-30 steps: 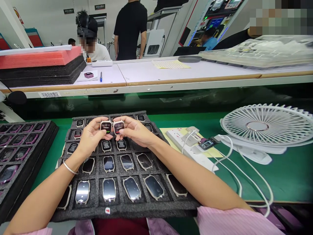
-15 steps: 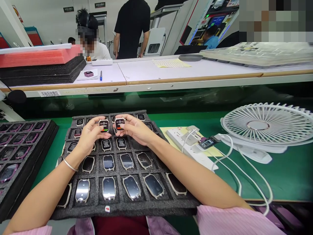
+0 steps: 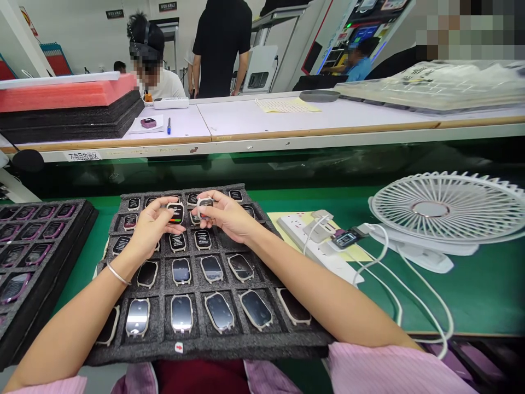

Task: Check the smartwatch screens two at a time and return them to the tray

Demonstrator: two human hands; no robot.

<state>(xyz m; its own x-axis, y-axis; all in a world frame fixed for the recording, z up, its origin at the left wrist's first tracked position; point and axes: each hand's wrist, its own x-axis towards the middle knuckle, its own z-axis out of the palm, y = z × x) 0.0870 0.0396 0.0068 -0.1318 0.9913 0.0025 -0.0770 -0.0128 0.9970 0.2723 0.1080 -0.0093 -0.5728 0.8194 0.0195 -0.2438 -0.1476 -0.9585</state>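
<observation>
My left hand (image 3: pixel 150 230) grips a pale-cased smartwatch body (image 3: pixel 176 213) with its lit screen facing me. My right hand (image 3: pixel 225 216) pinches a second smartwatch body (image 3: pixel 204 204), tilted so mostly its edge shows. Both hands hover over the far rows of a dark grey foam tray (image 3: pixel 197 342) whose pockets hold several more watch bodies, the near ones with dark screens. A thin bangle (image 3: pixel 117 273) circles my left wrist.
A second foam tray (image 3: pixel 61 241) with purple-cased watches lies at the left. At the right are a white power strip (image 3: pixel 311 246) with cables, a watch on a charger (image 3: pixel 346 239), and a white fan (image 3: pixel 443 210). Across the white bench (image 3: pixel 287 123), people sit and stand.
Both hands have dropped slightly toward the tray. The right hand has tilted its watch, so its screen now faces away; the left watch screen still shows.
</observation>
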